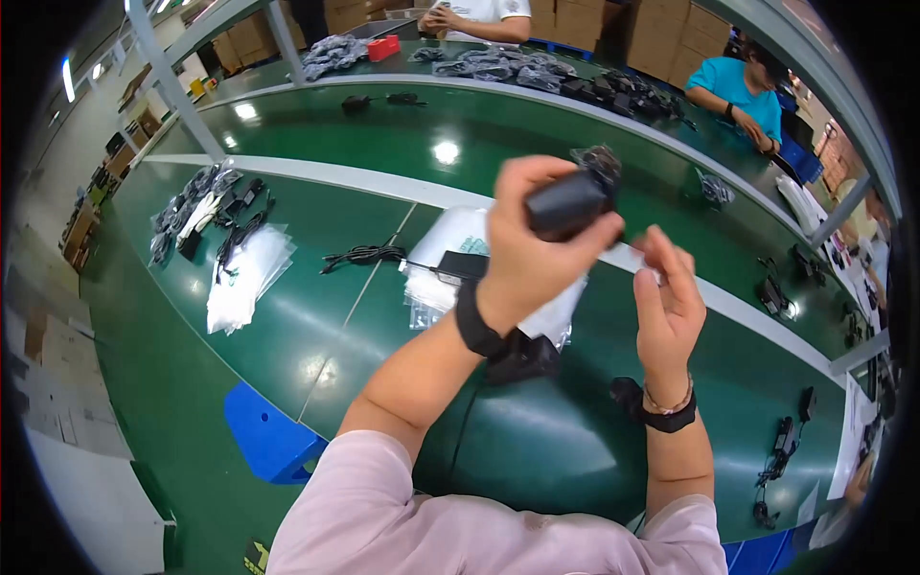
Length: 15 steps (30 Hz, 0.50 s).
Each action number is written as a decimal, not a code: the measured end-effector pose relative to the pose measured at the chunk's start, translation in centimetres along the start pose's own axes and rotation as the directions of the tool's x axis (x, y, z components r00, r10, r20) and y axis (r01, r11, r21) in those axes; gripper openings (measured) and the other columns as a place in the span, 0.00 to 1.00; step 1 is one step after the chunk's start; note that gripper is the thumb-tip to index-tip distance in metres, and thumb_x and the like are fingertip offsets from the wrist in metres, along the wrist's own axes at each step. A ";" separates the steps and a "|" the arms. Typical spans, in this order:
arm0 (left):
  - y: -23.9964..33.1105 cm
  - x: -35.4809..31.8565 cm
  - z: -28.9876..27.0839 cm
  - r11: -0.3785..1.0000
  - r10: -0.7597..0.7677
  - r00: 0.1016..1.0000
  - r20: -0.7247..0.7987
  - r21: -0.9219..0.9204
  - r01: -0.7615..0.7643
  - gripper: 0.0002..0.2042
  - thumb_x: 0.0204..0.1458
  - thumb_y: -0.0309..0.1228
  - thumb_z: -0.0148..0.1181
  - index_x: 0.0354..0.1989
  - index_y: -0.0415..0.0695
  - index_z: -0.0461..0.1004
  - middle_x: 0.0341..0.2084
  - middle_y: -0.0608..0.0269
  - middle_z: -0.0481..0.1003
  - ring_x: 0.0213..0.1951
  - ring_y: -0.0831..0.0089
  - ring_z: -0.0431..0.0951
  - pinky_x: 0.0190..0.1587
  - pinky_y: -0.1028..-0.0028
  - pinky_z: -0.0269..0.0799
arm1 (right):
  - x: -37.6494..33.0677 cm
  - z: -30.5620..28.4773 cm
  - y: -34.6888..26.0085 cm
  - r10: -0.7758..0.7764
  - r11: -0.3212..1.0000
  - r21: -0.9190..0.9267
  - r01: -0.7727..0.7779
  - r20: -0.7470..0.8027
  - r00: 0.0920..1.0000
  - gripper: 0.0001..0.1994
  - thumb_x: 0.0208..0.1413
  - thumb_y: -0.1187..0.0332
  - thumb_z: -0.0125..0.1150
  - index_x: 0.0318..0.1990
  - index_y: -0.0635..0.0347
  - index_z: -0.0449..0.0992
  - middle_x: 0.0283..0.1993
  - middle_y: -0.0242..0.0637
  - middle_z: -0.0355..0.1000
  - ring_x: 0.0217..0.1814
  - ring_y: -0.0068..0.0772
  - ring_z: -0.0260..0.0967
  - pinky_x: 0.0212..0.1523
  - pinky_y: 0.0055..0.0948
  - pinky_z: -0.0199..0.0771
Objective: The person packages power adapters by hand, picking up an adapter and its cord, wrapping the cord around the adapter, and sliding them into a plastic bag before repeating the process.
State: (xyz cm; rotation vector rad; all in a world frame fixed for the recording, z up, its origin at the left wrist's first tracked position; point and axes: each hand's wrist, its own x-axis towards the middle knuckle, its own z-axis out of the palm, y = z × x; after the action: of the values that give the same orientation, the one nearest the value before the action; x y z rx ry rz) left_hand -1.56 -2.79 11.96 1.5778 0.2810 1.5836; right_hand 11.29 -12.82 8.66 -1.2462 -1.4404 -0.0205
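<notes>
My left hand (522, 235) is raised over the green table, its fingers wrapped round a black power adapter (565, 206). A dark bundle, perhaps its coiled cable (599, 165), sticks out at the far end, blurred. To the right, my right hand (669, 307) is held up with thumb and fingers apart and nothing visible in it; its fingertips are smeared. Below my left hand lies a stack of clear plastic bags (446, 235) with another black adapter (464, 266) on it, partly hidden by my wrist. A black object (522, 356) rests beneath my left forearm.
At the left lie more bags (244, 283) and a pile of cabled adapters (206, 211). A corded adapter (786, 441) lies at the right. Beyond a pale rail (355, 180) runs a green belt. Two people sit across, near heaped adapters (613, 94). A blue stool (268, 436) stands left.
</notes>
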 end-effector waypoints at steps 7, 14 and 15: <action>-0.7 -1.6 1.0 0.996 0.038 0.994 0.100 -0.088 -0.029 0.24 0.34 0.19 0.67 0.41 0.40 0.62 0.31 0.62 0.70 0.32 0.77 0.74 0.36 0.77 0.73 | 1.3 1.2 0.1 0.574 -0.084 0.792 -0.605 0.535 0.620 0.18 0.59 0.68 0.46 0.55 0.66 0.62 0.47 0.38 0.67 0.46 0.28 0.66 0.47 0.28 0.68; -1.9 -2.2 3.4 0.749 -0.462 0.871 0.164 -0.454 0.483 0.23 0.36 0.18 0.65 0.41 0.40 0.61 0.31 0.62 0.71 0.32 0.77 0.74 0.36 0.77 0.73 | 1.3 -0.4 1.0 0.569 0.313 0.809 -0.497 0.259 0.780 0.17 0.57 0.74 0.47 0.55 0.65 0.64 0.44 0.35 0.70 0.42 0.23 0.69 0.43 0.22 0.70; -1.9 -2.2 3.4 0.789 -0.467 0.877 0.114 -0.395 0.471 0.23 0.36 0.18 0.65 0.41 0.40 0.61 0.31 0.62 0.71 0.32 0.77 0.74 0.36 0.78 0.73 | 1.3 -0.4 1.0 0.565 0.311 0.813 -0.492 0.258 0.784 0.17 0.57 0.74 0.47 0.55 0.65 0.64 0.44 0.35 0.70 0.42 0.23 0.69 0.43 0.22 0.70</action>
State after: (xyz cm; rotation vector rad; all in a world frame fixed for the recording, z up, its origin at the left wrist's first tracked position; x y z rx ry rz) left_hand 1.88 -4.47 9.67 1.0769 0.2847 1.1462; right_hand 12.59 -11.76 9.14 -0.7628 -0.6688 1.0090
